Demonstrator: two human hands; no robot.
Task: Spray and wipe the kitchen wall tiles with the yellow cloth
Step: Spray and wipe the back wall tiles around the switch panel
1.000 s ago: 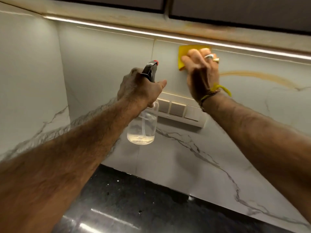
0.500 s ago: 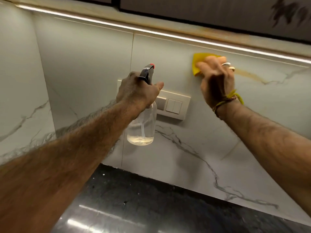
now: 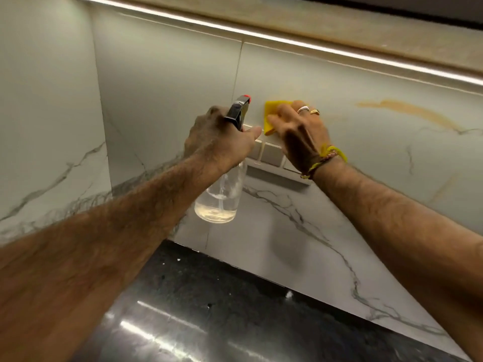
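- Head view looks down two bare forearms at the marble-look wall tiles (image 3: 366, 158), with a dark glossy counter (image 3: 209, 309) below.
- His right hand (image 3: 300, 134) lies flat, fingers spread, pinning the yellow cloth (image 3: 271, 113) against the tile just above the switch plate (image 3: 271, 155).
- His left hand (image 3: 222, 142) is wrapped round the neck of the spray bottle (image 3: 222, 197), nozzle aimed at the wall near the cloth; I can't see whether a finger is on the trigger.
- That cloth looks soft and light, so I'd reckon palm pressure does the work rather than a pinch.
- The bottle is clear, probably thin plastic, and nearly empty (only a shallow pool at the bottom), so likely light; the neck is the sensible hold.
- Count: one cloth, one bottle, two rings, one switch plate, and one orange-brown streak (image 3: 407, 111) to the right.
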